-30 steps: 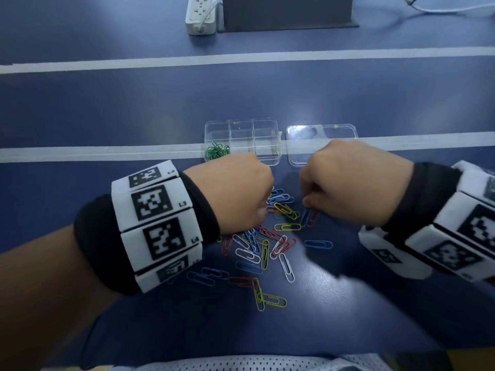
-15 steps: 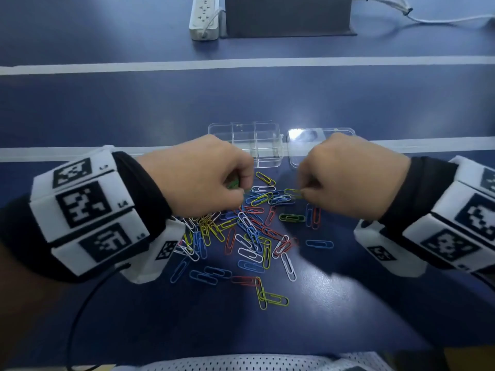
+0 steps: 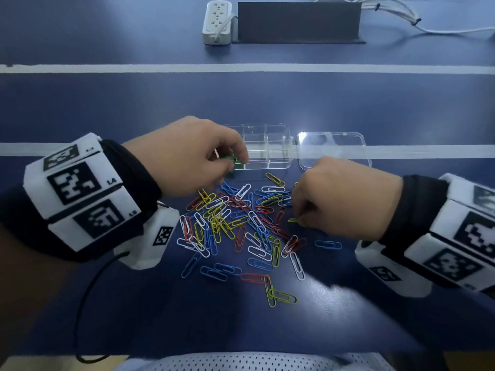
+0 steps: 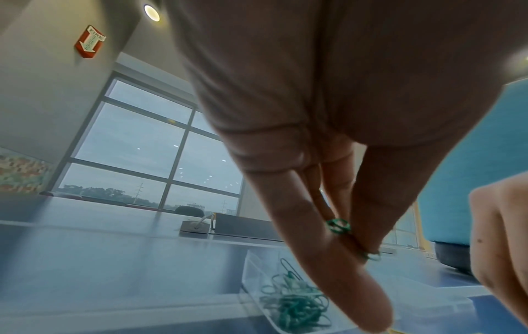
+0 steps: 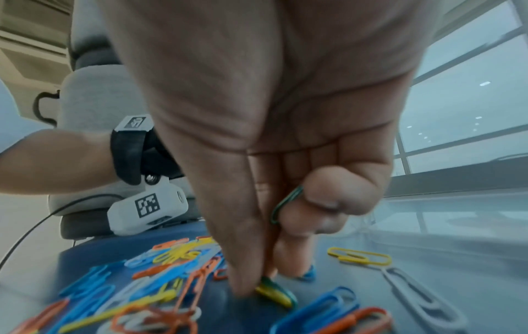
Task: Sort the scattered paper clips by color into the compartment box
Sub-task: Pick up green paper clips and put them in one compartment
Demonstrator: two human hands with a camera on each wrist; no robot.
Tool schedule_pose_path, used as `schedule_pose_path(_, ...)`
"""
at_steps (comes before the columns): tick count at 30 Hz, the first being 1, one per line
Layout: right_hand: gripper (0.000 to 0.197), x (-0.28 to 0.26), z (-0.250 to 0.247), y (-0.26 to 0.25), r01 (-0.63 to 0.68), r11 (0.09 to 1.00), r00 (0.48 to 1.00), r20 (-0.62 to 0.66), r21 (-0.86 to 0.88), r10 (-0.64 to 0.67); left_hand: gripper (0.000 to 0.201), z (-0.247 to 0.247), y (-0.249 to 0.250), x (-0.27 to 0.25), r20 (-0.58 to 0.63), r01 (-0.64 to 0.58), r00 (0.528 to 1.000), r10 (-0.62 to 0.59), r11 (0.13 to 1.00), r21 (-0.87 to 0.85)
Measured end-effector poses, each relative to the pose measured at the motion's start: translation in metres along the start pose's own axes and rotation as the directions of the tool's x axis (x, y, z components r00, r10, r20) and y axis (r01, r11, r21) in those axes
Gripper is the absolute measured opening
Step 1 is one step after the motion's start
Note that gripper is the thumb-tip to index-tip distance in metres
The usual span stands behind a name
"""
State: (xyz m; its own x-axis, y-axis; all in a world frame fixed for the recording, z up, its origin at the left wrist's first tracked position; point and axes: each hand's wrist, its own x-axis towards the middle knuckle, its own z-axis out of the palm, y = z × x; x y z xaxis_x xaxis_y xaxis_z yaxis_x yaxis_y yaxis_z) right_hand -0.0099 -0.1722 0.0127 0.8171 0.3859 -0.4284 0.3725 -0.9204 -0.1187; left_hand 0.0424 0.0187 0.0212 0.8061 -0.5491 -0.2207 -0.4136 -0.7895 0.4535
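Note:
A clear compartment box (image 3: pixel 267 145) stands beyond a pile of coloured paper clips (image 3: pixel 241 223) on the blue table. My left hand (image 3: pixel 235 163) pinches green clips (image 4: pixel 338 226) just above the box's near left compartment. That compartment holds a heap of green clips (image 4: pixel 294 305). My right hand (image 3: pixel 298 219) is down at the pile's right edge. Its thumb and forefinger pinch a green and yellow clip (image 5: pixel 274 291) lying on the table. Another green clip (image 5: pixel 285 205) is tucked under its curled fingers.
The box's clear lid (image 3: pixel 334 151) lies open to its right. At the far edge are a white power strip (image 3: pixel 217 22), a dark block (image 3: pixel 297 22) and white cables (image 3: pixel 401 20). Two white tape lines (image 3: pixel 107 68) cross the table.
My left hand has moved from the pile up and left to the box's near left compartment, carrying green clips. My right hand has shifted down to the pile's right edge.

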Motion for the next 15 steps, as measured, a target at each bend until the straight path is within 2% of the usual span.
schedule_pose_path(4,0.011,-0.002,-0.007,0.0,0.002,0.997,0.999,-0.038,0.071,0.0,0.029,-0.002,-0.008,0.005,-0.054,0.028,0.998,-0.026,0.999,0.041)
schedule_pose_path(9,0.009,-0.002,-0.019,-0.008,0.0,0.997,0.996,-0.092,0.081,0.008,0.023,-0.001,-0.015,0.016,-0.17,0.064,0.984,-0.061,0.998,0.011)
schedule_pose_path(13,0.006,0.017,-0.037,-0.011,-0.021,0.98,0.985,-0.166,0.196,0.054,0.029,-0.001,-0.015,0.027,-0.22,0.084,0.972,-0.083,0.996,-0.007)
schedule_pose_path(15,0.011,0.03,-0.043,-0.011,-0.041,0.965,0.975,-0.198,0.261,0.095,0.031,0.0,-0.013,0.031,-0.213,0.099,0.972,-0.097,0.995,-0.004)
